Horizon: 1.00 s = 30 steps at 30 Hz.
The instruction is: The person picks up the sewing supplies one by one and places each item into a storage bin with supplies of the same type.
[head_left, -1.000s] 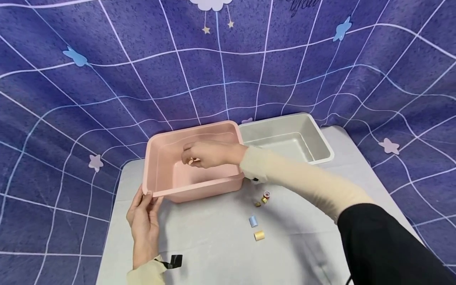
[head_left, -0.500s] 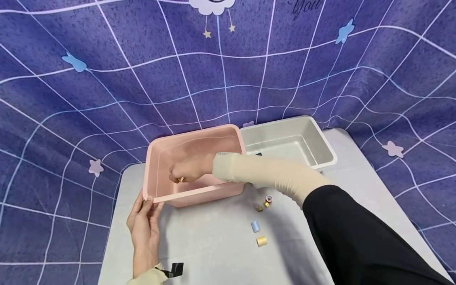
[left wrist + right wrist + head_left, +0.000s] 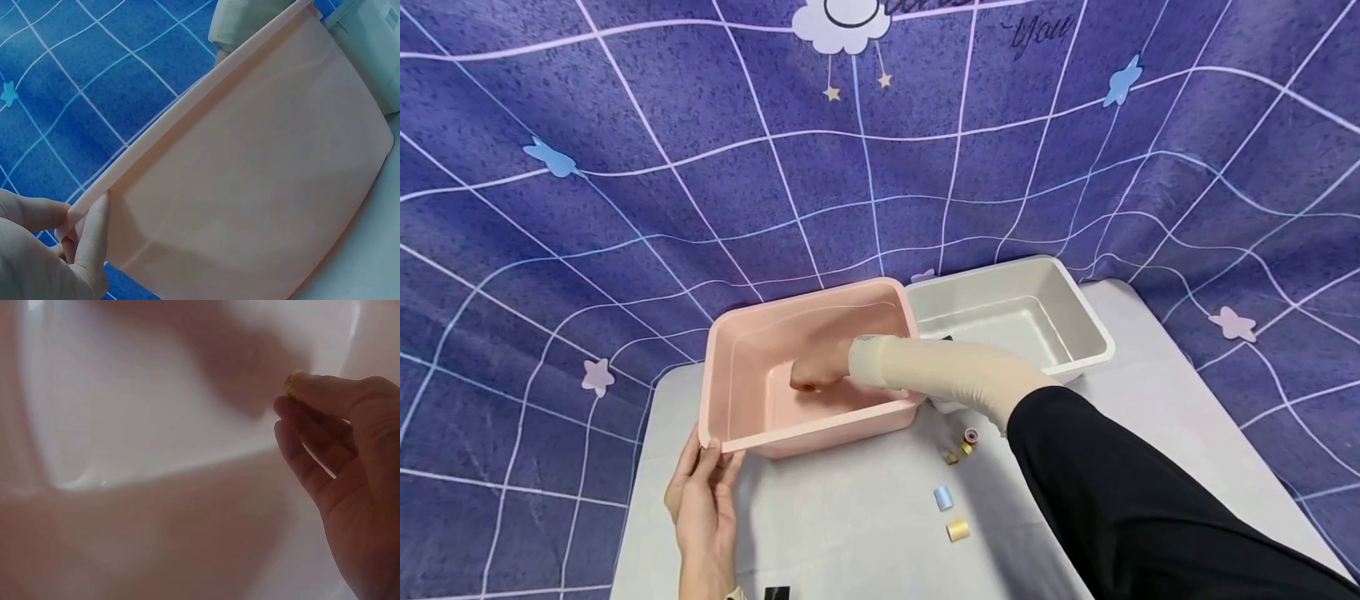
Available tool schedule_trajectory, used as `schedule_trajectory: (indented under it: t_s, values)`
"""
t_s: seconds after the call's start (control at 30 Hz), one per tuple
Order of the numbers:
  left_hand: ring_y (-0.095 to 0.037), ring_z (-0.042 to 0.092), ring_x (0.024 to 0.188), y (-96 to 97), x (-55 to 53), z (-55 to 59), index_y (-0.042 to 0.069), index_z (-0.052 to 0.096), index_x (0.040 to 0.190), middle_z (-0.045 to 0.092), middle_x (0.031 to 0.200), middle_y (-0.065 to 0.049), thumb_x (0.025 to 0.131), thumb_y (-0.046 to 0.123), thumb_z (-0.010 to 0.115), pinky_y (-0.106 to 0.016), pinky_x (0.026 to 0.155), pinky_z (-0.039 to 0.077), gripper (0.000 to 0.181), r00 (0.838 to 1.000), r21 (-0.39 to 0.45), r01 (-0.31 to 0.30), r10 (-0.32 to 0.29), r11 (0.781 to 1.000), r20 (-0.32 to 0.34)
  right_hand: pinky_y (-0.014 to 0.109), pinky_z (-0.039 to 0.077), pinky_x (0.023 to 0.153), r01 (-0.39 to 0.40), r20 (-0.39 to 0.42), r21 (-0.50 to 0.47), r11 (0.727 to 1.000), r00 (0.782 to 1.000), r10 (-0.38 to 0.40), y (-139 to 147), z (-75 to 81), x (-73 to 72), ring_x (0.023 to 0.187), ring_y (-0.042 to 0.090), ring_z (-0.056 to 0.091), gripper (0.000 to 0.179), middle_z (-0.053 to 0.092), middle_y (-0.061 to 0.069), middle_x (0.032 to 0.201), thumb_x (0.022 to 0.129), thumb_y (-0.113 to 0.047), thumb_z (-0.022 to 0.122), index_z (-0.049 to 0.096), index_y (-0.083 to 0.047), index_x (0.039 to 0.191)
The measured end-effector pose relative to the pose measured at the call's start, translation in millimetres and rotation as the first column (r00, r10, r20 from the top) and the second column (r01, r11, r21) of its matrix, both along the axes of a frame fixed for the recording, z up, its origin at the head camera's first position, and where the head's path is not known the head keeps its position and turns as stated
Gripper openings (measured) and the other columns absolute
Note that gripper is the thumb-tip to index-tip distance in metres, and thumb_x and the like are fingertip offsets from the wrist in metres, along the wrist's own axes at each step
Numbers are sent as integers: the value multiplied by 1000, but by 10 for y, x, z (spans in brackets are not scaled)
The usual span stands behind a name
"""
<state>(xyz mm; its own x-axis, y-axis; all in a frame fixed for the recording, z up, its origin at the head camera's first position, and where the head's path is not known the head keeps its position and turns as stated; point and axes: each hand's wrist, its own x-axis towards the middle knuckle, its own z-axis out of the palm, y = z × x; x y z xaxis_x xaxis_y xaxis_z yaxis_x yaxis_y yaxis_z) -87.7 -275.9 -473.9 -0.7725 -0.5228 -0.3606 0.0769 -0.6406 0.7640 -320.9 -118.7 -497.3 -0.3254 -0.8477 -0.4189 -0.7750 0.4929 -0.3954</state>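
One small gold piece [image 3: 290, 386] is inside the pink bin [image 3: 850, 435], pinched by the right hand [image 3: 822, 368].
The left hand [image 3: 702, 500] grips the bin's rim at its near left corner. There is wide room between the right hand and the left wall, while the right rim lies just beside the grey bin [image 3: 985, 300]. Compared with half a second ago, the right hand is more to the right, nearer to the bin's middle; the left hand keeps the same corner.
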Motion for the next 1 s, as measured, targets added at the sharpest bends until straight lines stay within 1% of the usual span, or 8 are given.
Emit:
schedule_trajectory:
  t_s: [0.17,0.33,0.43,0.53,0.73,0.8,0.9,1.0]
  values:
    - [-12,62,81,2,19,-3,11,54,152,60,123,-9,97,-4,68,-31,92,67,58,1000,19,5,-5,1000,13,23,21,52,-187,-245,60,980,950,196,-41,-160,-115,60,10,30,34,33,-7,63,88,-4,52,38,-23,63]
    - [-13,63,80,-20,43,-12,9,55,151,62,123,-10,97,-6,67,-33,90,67,58,1000,48,-16,17,999,-9,25,21,50,-66,-165,48,997,984,73,-91,-359,-185,60,12,32,29,35,-6,61,81,-6,52,38,-21,61]
    - [-14,64,79,-25,26,-5,9,54,152,63,123,-10,97,-6,67,-33,89,68,58,1000,51,-7,7,999,-14,25,24,51,-86,-233,30,996,968,90,-131,-468,-239,61,12,33,28,35,-7,62,80,-9,52,38,-23,62]
    - [-14,64,79,-27,2,7,9,54,152,63,122,-10,97,-6,67,-32,88,68,59,1000,47,3,-2,999,-9,26,25,52,10,-168,1,1000,986,-10,-124,-403,-213,61,12,33,26,35,-8,63,85,-15,52,40,-24,63]
    - [-13,63,83,-24,-10,19,9,53,153,60,123,-11,98,-5,66,-33,92,67,58,1000,32,3,-2,999,-26,17,30,57,-204,-46,10,979,978,204,-29,11,43,69,8,39,16,46,-10,74,90,-3,56,65,-16,86]
    - [-13,64,84,-24,-9,17,9,53,153,60,124,-11,98,-5,66,-33,93,66,58,1000,29,3,-2,1000,-27,18,37,63,-144,160,32,989,978,137,68,141,167,75,10,46,19,52,-9,78,90,-2,54,69,-11,96]
    - [-13,64,82,-24,-6,6,9,53,152,60,123,-11,98,-5,67,-33,93,66,58,1000,33,2,-1,999,-19,23,43,65,-9,406,6,1000,914,6,356,365,395,79,11,51,20,56,-9,79,87,-2,57,69,-14,97]
    - [-13,64,81,-16,-7,-4,9,53,153,60,122,-11,98,-5,67,-32,91,67,58,1000,33,3,-2,999,-16,26,46,63,56,480,-159,986,877,28,650,510,553,78,10,53,13,58,-9,77,86,-2,63,69,-12,91]
